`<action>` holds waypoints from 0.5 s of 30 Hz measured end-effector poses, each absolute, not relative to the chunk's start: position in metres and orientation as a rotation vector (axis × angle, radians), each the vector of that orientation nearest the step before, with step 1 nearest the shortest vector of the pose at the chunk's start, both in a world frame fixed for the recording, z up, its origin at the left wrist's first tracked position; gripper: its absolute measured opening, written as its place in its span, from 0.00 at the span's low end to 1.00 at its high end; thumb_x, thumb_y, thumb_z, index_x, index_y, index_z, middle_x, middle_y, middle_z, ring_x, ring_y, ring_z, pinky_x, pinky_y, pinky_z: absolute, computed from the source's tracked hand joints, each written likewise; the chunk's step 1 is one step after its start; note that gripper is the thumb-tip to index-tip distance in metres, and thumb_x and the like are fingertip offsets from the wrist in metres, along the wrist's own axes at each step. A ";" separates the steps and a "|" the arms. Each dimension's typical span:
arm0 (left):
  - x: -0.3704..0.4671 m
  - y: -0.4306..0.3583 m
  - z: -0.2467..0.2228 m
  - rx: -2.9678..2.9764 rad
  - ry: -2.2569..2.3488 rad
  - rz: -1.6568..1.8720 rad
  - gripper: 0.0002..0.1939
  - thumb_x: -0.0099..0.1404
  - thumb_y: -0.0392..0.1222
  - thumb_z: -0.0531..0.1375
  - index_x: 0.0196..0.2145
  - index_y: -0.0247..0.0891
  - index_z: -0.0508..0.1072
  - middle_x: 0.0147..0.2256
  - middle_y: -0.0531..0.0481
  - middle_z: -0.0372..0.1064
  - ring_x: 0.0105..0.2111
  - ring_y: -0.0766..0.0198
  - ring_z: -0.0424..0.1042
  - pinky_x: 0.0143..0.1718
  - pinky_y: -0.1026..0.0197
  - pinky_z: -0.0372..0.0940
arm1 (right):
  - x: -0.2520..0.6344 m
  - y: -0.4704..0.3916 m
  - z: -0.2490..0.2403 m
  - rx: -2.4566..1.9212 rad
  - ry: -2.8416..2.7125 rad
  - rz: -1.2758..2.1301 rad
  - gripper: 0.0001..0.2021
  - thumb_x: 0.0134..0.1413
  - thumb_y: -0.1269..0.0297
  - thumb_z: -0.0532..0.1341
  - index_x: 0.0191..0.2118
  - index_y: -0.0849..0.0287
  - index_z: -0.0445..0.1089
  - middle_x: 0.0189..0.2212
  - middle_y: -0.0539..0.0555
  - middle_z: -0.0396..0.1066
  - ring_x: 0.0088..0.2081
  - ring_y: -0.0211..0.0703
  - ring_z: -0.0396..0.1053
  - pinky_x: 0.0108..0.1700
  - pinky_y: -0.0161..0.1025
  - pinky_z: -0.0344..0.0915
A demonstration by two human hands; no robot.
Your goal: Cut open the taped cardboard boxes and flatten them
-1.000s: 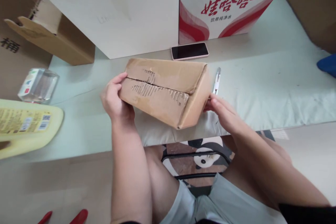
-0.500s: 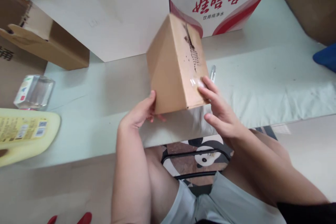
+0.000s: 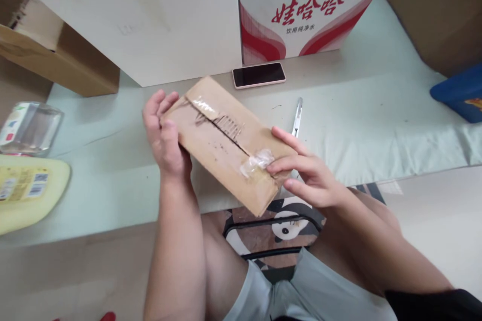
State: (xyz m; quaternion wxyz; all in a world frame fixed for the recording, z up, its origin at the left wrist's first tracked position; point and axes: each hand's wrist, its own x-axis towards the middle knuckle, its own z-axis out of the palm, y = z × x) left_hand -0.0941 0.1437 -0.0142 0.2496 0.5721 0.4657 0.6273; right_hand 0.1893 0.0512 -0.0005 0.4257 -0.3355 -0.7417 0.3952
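Between my hands a small brown cardboard box is held tilted over the front edge of the table, its seamed, taped face turned up. Clear tape crosses both ends of the seam, and dark print runs beside it. My left hand grips the box's left end, thumb on the near side. At the right end, the fingers of my right hand press on the crumpled tape and the edge. Just beyond that hand a slim silver utility knife lies on the cloth. Behind the box rests a phone with a dark screen.
White cartons stand along the back, one with red lettering. Brown cardboard, a clear bottle and a yellow bottle are on the left. A blue object sits at the right. Pale green cloth covers the table.
The box has turned and tipped so its taped face points up, coming lower and nearer to me. My left hand has shifted up to its left end. The phone has come into view.
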 end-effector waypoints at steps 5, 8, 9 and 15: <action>-0.095 0.141 -0.011 1.356 1.344 1.747 0.22 0.56 0.57 0.66 0.41 0.39 0.75 0.43 0.44 0.75 0.42 0.57 0.72 0.47 0.52 0.68 | 0.187 0.053 -0.005 -0.925 -1.708 0.982 0.16 0.66 0.51 0.58 0.54 0.46 0.73 0.67 0.55 0.64 0.66 0.55 0.65 0.63 0.56 0.67; -0.097 0.144 -0.014 1.265 1.358 1.711 0.19 0.54 0.52 0.67 0.40 0.38 0.75 0.41 0.45 0.74 0.37 0.60 0.70 0.41 0.55 0.66 | 0.192 0.063 -0.014 -1.373 -1.573 0.741 0.15 0.65 0.54 0.56 0.52 0.50 0.74 0.46 0.56 0.76 0.42 0.48 0.74 0.47 0.50 0.73; -0.096 0.144 -0.014 1.264 1.353 1.716 0.19 0.54 0.51 0.66 0.40 0.38 0.75 0.41 0.45 0.73 0.37 0.60 0.69 0.41 0.55 0.66 | 0.194 0.068 -0.017 -1.556 -1.581 0.659 0.16 0.64 0.55 0.57 0.52 0.51 0.74 0.42 0.56 0.74 0.35 0.46 0.72 0.42 0.49 0.72; -0.096 0.141 -0.015 1.321 1.321 1.725 0.17 0.57 0.53 0.66 0.41 0.43 0.76 0.41 0.46 0.74 0.38 0.59 0.71 0.42 0.55 0.66 | 0.202 0.083 -0.028 -2.063 -1.920 0.540 0.26 0.56 0.54 0.60 0.60 0.53 0.72 0.46 0.62 0.70 0.37 0.53 0.71 0.36 0.48 0.67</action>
